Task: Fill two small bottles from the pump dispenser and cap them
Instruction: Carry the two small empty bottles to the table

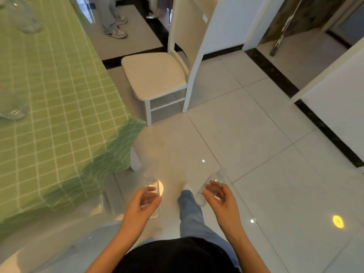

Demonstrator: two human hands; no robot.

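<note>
My left hand [144, 201] grips a small clear bottle [151, 186], held roughly upright over the floor. My right hand [218, 196] grips a second small clear bottle [214, 179], tilted with its top pointing up and to the right. Both bottles look empty and without caps. I stand beside the table [55, 95], which has a green checked cloth. Two larger clear containers stand on it, one at the left edge [11, 107] and one at the far left [27, 20]; both are blurred. I cannot make out a pump dispenser.
A white chair [157, 75] stands just right of the table corner. Glossy white floor tiles [256, 134] spread ahead and to the right. Another person's legs [114, 18] are at the far end. My own leg [189, 209] is below, between my hands.
</note>
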